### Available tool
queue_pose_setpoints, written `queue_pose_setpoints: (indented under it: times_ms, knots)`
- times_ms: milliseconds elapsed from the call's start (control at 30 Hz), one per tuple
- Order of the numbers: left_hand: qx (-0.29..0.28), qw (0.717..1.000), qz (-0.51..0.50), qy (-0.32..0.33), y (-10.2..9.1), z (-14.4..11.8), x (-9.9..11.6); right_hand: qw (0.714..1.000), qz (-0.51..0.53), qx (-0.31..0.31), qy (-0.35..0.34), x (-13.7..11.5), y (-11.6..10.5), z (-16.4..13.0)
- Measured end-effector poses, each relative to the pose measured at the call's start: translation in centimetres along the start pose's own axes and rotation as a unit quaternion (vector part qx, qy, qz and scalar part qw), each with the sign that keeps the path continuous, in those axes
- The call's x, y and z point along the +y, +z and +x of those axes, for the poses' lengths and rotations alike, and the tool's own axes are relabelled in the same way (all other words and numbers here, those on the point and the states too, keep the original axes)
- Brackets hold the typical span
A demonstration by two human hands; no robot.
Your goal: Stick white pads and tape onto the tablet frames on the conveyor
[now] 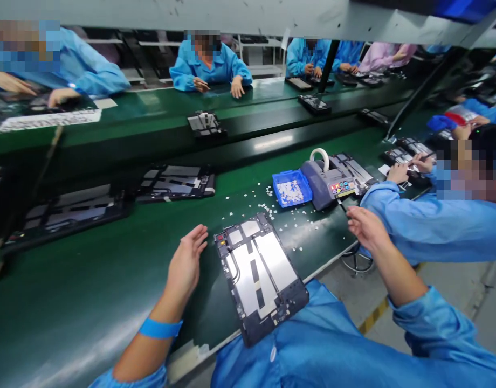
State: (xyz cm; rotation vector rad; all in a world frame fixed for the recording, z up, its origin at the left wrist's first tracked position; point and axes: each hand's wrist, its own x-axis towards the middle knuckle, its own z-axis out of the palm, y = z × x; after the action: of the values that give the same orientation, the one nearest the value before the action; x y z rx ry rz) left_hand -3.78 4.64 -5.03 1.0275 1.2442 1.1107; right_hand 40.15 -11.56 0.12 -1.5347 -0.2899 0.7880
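An opened tablet (268, 258) lies in front of me, its silver battery packs and dark circuit board showing. Its near end hangs over the table edge by my blue smock. Beside its far left corner, my left hand (188, 256) rests with fingers stretched out, holding nothing. Out to the right, my right hand (367, 227) pinches a thin dark tool, probably tweezers (342, 205). Its tip points at the front of a grey tape dispenser (326, 180) with coloured buttons and a white tape roll (319, 158).
Left of the dispenser, a blue tray (292, 188) holds small white pieces; more lie scattered around it. Other opened tablets (177, 180) stand along the green table (122, 275). A co-worker's sleeve (418, 221) is close on my right. Several people work across the line.
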Motion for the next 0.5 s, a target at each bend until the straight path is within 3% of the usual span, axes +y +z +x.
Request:
queue_pose_setpoints:
  times_ms: [67,167,367,500]
  knots:
    - [-0.034,0.999,0.001,-0.007,1.4,0.6,-0.1,0.999,0.031,-0.004,0.025,2.2,0.6,0.8]
    - [-0.062,0.997,-0.013,-0.044,3.0,0.6,0.0,0.995,0.08,-0.005,0.054,3.2,2.2,2.4]
    - [-0.039,0.996,-0.016,-0.078,3.8,-0.1,-0.1,0.988,0.141,0.004,0.067,3.3,3.5,4.2]
    - [-0.022,0.996,-0.01,-0.091,3.9,-0.1,0.0,0.985,0.16,0.017,0.057,3.7,3.3,3.7]
